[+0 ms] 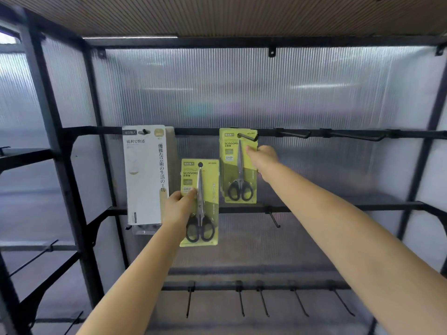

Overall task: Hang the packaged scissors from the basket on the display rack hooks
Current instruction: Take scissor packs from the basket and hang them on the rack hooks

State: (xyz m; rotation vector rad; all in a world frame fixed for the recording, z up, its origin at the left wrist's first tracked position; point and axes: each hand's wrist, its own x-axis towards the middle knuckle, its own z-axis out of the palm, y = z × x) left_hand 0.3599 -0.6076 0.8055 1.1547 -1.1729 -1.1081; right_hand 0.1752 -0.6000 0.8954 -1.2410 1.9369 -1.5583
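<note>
Two yellow-green blister cards, each printed "SCISSORS" and "GRIP" and carrying black-handled steel scissors, sit before a black display rack; the right hand pinches the right edge of one scissors pack, whose punched hole is threaded on a hook of the upper crossbar; the left hand clamps the left edge of a second scissors pack, held upright in the air below and left of the first, on no hook. At the crossbar's left end hangs a white package with Japanese lettering. Bare black hooks line the bars to the right and below; ribbed translucent panels back the rack under a slatted wooden top.
</note>
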